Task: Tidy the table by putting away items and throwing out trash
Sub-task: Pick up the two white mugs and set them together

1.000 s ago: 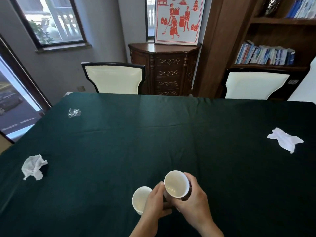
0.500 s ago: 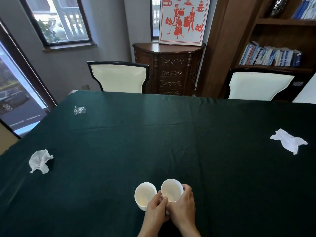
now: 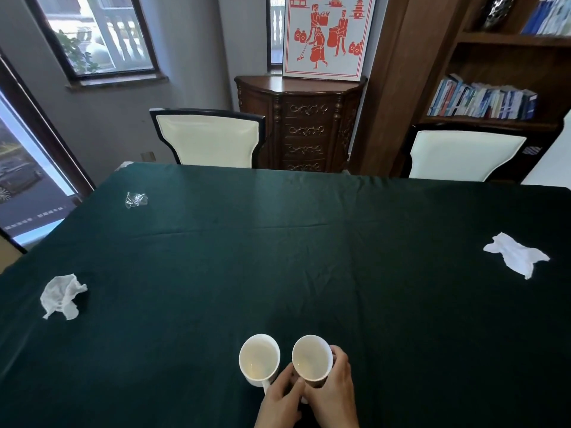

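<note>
Two white mugs side by side at the near edge of the table (image 3: 309, 242), close together but with a dark gap between them, both upright and open-mouthed. Left mug (image 3: 259, 359) pale cream inside, its handle pointing toward the near edge. Right mug (image 3: 311, 356) the same white, tilted slightly away from its neighbour, with a darker band low on its outer wall, perhaps shadow; hard to tell at this angle.

Right hand (image 3: 332, 393) wrapped around the right mug's outer and near side, fingers curled against the wall just below the rim, clamped on it. Left hand (image 3: 282, 400) reaching up from the bottom edge, fingers bunched together between the two mugs, thumb and fingertips meeting at the right mug's near wall beside the left mug's handle; touching the right mug, though whether gripping the handle cannot be told. Both wrists cut off by the frame.

Farther out on the dark green cloth: crumpled tissue (image 3: 61, 296) near the left edge, flattened tissue (image 3: 516, 254) near the right edge, clear plastic wrapper (image 3: 136, 199) toward the far left corner. All three well apart from the mugs and from each other.

Beyond the far edge, two cream-backed chairs (image 3: 210, 140) pushed in.
</note>
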### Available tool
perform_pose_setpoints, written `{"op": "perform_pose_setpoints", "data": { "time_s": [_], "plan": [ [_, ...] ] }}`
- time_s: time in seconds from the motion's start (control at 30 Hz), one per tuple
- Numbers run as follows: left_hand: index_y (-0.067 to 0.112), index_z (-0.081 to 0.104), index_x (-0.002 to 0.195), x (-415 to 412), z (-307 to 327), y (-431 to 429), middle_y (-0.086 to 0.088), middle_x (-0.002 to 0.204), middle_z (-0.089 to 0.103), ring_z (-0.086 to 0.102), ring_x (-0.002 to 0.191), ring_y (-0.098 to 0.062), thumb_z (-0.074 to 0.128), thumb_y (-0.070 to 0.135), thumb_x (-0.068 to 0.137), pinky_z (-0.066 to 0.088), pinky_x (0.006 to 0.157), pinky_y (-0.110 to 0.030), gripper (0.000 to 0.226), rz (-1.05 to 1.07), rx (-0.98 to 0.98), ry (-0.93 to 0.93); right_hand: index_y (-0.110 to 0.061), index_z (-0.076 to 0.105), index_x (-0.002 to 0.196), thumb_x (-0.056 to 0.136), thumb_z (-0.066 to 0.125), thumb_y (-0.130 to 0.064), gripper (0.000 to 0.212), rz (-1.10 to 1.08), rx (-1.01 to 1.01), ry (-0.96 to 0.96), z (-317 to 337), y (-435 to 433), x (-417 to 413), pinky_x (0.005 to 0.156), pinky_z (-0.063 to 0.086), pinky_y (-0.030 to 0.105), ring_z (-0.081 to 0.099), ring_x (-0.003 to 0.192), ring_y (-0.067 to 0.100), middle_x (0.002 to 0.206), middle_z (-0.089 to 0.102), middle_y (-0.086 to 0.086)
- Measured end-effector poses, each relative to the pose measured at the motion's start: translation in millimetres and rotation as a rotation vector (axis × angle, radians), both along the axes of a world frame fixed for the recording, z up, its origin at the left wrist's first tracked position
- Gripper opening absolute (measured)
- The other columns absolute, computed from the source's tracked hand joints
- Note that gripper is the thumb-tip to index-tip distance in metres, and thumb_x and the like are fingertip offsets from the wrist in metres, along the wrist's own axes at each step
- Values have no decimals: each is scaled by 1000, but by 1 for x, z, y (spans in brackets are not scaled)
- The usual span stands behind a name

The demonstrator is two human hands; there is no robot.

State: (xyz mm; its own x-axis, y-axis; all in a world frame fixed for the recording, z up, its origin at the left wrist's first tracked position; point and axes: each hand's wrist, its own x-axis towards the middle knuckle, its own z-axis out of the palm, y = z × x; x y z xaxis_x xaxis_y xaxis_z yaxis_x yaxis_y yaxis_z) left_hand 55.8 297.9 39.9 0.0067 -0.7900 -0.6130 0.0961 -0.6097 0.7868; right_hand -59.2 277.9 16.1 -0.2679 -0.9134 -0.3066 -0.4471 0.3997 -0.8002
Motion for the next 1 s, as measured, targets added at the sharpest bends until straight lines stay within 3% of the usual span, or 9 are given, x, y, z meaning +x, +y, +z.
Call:
{"op": "perform_pose_setpoints", "data": {
  "time_s": [0.07,0.13,0.23,0.3,0.4,0.53,0.7,0.9,1.0],
  "plan": [
    [24,80,113,7,-2,9,-9,110,77,76,90,-23,72,24,84,56,80,-30,30,-8,-4,-21,-20,40,146,51,97,-31,112,-21,6,-31,-1,6,-3,103,48,35,55,126,23,135,51,2],
    [15,82,75,17,-7,17,-8,78,77,73,74,-19,74,26,72,55,76,-25,14,16,-19,-65,-15,48,143,48,100,-26,109,-99,20,-62,-3,12,-6,101,50,36,62,118,24,131,59,6],
    [8,65,42,33,-32,22,-6,47,64,61,53,-16,83,11,80,47,61,-23,43,167,-52,-277,-14,67,117,53,100,-28,74,-193,97,-136,-9,21,-12,85,52,24,71,93,14,112,72,1],
    [-2,68,52,39,-38,22,-5,47,66,63,46,-12,85,4,82,49,54,-18,35,262,-49,-342,-17,75,95,60,96,-32,43,-172,176,-190,-11,24,-14,72,53,15,73,75,1,91,80,-7],
    [2,72,65,37,-39,15,-4,54,72,67,53,-25,82,6,85,56,62,-32,23,300,-18,-348,-20,80,72,70,92,-29,15,-153,196,-243,-14,28,-11,69,57,22,72,59,1,68,79,-8],
    [8,82,77,30,-34,12,-15,82,80,74,67,-33,76,7,92,62,86,-44,16,217,10,-301,-23,80,60,86,80,-26,26,-62,202,-295,-15,27,-2,79,62,35,75,65,16,65,77,3],
    [2,78,79,22,-33,10,-21,81,76,71,70,-34,63,0,100,57,57,-32,26,268,14,-156,-11,81,65,95,70,-9,32,-104,264,-493,-13,19,11,79,61,45,70,71,27,65,72,11],
    [-6,65,67,24,-15,-2,-21,71,65,66,55,-31,55,4,105,55,45,-31,40,395,-18,-153,-3,72,63,98,64,-12,37,-200,185,-477,-2,7,8,70,59,42,58,61,21,60,65,8],
    [-1,58,61,32,-2,-5,-14,65,64,67,51,-30,53,15,107,56,50,-34,49,465,10,-178,-4,68,61,100,63,-18,41,-135,165,-428,10,0,0,71,60,45,57,57,20,59,59,5]
  ]
}}
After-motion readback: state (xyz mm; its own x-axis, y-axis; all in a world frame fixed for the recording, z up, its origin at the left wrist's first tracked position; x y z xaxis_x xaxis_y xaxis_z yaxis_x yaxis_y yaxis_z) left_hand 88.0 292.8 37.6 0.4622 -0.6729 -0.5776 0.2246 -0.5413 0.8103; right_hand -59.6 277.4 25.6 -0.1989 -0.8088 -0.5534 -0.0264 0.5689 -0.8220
